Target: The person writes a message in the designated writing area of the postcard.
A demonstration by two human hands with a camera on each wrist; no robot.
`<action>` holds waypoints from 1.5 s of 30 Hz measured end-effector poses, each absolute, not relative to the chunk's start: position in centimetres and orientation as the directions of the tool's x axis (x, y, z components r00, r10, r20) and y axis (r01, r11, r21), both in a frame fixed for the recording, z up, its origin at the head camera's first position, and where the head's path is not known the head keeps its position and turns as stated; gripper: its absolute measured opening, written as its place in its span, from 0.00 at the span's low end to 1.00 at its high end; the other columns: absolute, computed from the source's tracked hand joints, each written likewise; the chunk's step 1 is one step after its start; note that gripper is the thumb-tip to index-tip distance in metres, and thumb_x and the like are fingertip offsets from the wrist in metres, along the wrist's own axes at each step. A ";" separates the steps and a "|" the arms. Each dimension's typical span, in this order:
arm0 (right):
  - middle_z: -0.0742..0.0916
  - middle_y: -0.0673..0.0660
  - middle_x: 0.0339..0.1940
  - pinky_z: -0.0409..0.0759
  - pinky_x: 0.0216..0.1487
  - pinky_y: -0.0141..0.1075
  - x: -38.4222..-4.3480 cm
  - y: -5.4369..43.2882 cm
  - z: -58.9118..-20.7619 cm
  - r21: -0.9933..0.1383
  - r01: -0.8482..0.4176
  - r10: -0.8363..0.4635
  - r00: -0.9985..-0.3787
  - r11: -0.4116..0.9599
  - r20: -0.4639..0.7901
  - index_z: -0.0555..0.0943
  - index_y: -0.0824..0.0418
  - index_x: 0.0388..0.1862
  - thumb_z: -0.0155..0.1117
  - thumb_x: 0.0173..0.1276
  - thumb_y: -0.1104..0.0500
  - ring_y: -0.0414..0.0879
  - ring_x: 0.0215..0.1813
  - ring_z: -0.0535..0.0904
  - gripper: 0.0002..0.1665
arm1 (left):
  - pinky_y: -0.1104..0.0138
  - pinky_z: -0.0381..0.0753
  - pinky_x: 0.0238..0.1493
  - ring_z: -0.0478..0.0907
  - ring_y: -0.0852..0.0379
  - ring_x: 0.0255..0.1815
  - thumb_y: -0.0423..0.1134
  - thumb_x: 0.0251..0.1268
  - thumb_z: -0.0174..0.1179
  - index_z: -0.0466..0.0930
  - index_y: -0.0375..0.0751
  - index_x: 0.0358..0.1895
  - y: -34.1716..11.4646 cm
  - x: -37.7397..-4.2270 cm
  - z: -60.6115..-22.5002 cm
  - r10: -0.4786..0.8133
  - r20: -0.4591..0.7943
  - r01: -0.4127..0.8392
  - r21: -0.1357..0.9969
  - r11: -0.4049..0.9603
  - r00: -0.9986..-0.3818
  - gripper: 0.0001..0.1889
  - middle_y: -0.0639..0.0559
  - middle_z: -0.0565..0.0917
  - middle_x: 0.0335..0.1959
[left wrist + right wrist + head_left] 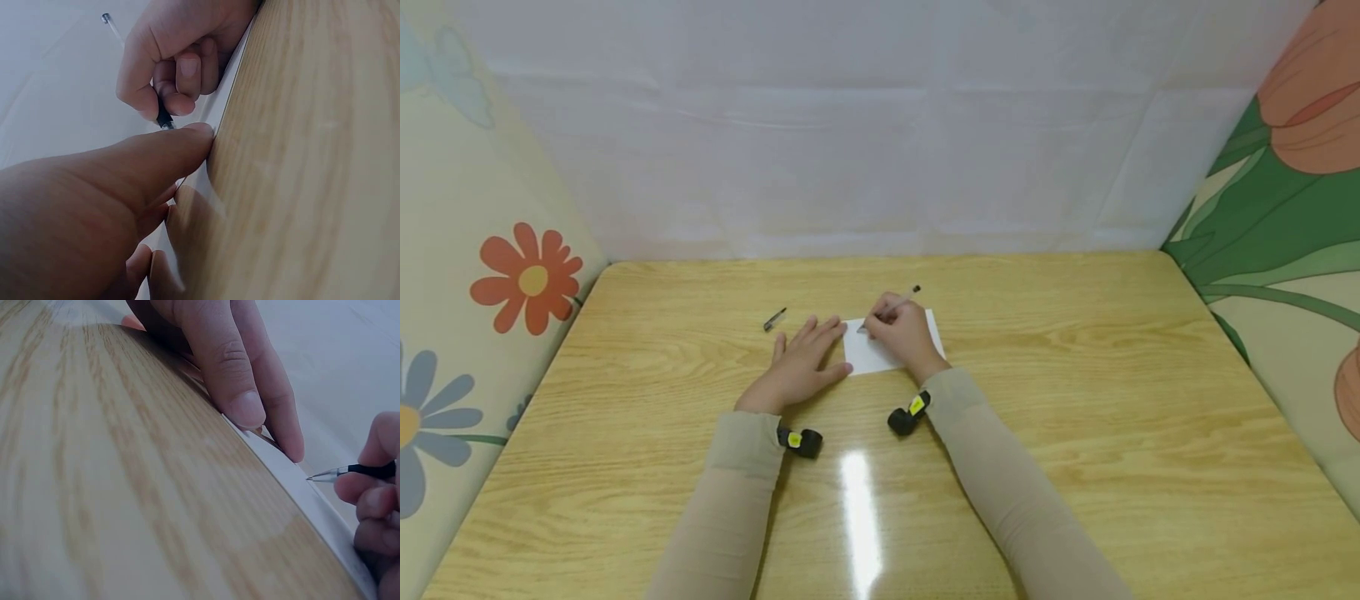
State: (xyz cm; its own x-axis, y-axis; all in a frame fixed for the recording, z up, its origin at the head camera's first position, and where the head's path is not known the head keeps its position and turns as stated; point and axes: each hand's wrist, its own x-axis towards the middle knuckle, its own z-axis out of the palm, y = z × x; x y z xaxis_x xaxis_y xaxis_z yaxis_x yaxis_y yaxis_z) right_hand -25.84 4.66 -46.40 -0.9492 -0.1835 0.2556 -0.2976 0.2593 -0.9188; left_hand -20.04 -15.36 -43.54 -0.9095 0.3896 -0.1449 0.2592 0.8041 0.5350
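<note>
A white sheet of paper (868, 354) lies on the wooden table, partly hidden under the right hand. My right hand (904, 333) pinches a pen (912, 293) with a clear barrel and black grip. The pen's metal tip (319, 477) points down at the paper, right at its surface near the left part. My left hand (801, 362) lies flat with fingers spread, its thumb and fingertips on the paper's left edge. In the left wrist view the left thumb (181, 147) presses along the near edge of the sheet.
A pen cap (775, 319), clear and black, lies on the table (1075, 375) beyond the left hand. A white cloth backdrop (850, 150) rises behind the table's far edge. Flower-printed panels (527, 283) flank both sides. Small black cameras (805, 442) sit on both wrists.
</note>
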 end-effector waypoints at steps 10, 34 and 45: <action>0.85 0.51 0.19 0.74 0.28 0.29 -25.8 4.7 -46.4 -0.923 -0.293 -0.160 -0.953 0.252 0.258 0.82 0.61 0.27 0.65 0.61 0.66 0.41 0.24 0.79 0.04 | 0.33 0.22 0.72 0.35 0.38 0.83 0.52 0.77 0.56 0.54 0.42 0.81 -15.3 -20.0 -43.5 0.389 -0.148 0.255 0.542 0.801 -0.909 0.37 0.43 0.50 0.83; 0.85 0.52 0.20 0.75 0.28 0.30 -25.8 4.8 -46.2 -0.925 -0.288 -0.152 -0.954 0.249 0.257 0.83 0.61 0.28 0.64 0.63 0.65 0.41 0.25 0.79 0.04 | 0.33 0.23 0.73 0.35 0.37 0.83 0.50 0.76 0.56 0.54 0.40 0.81 -15.1 -19.9 -43.3 0.394 -0.135 0.258 0.559 0.788 -0.909 0.37 0.41 0.49 0.83; 0.85 0.52 0.20 0.74 0.28 0.30 -25.8 4.8 -46.3 -0.919 -0.303 -0.154 -0.950 0.251 0.271 0.83 0.61 0.27 0.65 0.62 0.66 0.41 0.24 0.77 0.04 | 0.33 0.24 0.73 0.35 0.38 0.83 0.51 0.76 0.57 0.54 0.41 0.81 -15.1 -20.0 -43.5 0.385 -0.140 0.255 0.542 0.801 -0.912 0.38 0.43 0.49 0.83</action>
